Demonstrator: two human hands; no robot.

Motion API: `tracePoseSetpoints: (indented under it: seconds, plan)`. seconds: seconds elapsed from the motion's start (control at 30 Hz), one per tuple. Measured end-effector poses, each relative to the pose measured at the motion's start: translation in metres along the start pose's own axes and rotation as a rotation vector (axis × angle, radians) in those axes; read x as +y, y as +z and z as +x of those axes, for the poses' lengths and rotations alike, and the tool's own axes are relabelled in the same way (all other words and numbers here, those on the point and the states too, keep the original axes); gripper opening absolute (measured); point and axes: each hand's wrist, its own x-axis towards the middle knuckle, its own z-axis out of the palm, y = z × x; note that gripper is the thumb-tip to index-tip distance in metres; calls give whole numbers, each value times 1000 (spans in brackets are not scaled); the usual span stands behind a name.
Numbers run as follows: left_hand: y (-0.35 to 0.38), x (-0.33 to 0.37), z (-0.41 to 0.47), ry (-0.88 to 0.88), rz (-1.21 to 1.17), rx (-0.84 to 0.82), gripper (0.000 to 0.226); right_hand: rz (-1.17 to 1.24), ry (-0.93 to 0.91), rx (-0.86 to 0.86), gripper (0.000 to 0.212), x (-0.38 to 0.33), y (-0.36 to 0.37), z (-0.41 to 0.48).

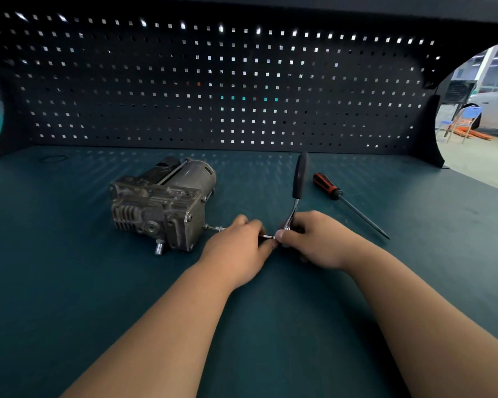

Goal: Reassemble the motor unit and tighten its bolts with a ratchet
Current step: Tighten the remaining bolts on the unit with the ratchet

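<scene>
Motor [158, 205] lies on the mat [69, 268], left of centre. The extension [219, 228] reaches a bolt [206, 226] on the motor's right face. Left hand [239, 245] curls round the extension. Right hand [308, 239] clasps the head of the ratchet [299, 179], handle pointing away. Screwdriver [337, 193] lies apart, right. Advice: keep the extension in line with the bolt, steady it with the left hand, and swing the handle without side load.
</scene>
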Motion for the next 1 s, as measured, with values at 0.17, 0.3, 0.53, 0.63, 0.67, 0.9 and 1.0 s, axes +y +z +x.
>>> tracePoseSetpoints:
  seconds: [0.17,0.3,0.53,0.63,0.67,0.9,1.0]
  plan:
    - [-18,-8,-6,29,-66,62,30,20,-75,3,15,-2,2,-7]
    - [-52,-19,-8,77,-190,457,19,-40,-145,13,22,-2,3,-10]
    - [-72,-63,-5,-335,-85,494,31,319,29,52,14,3,8,-5]
    - [-60,-66,0,-372,-46,433,35,418,70,39,9,1,9,-3]
    - [-58,-65,1,-367,-55,443,35,439,78,43,9,1,9,-2]
    - [-56,-66,2,-409,-70,403,35,710,230,23,22,-6,12,1]
    - [-55,-65,3,-408,-68,405,36,690,287,16,26,-9,12,5]
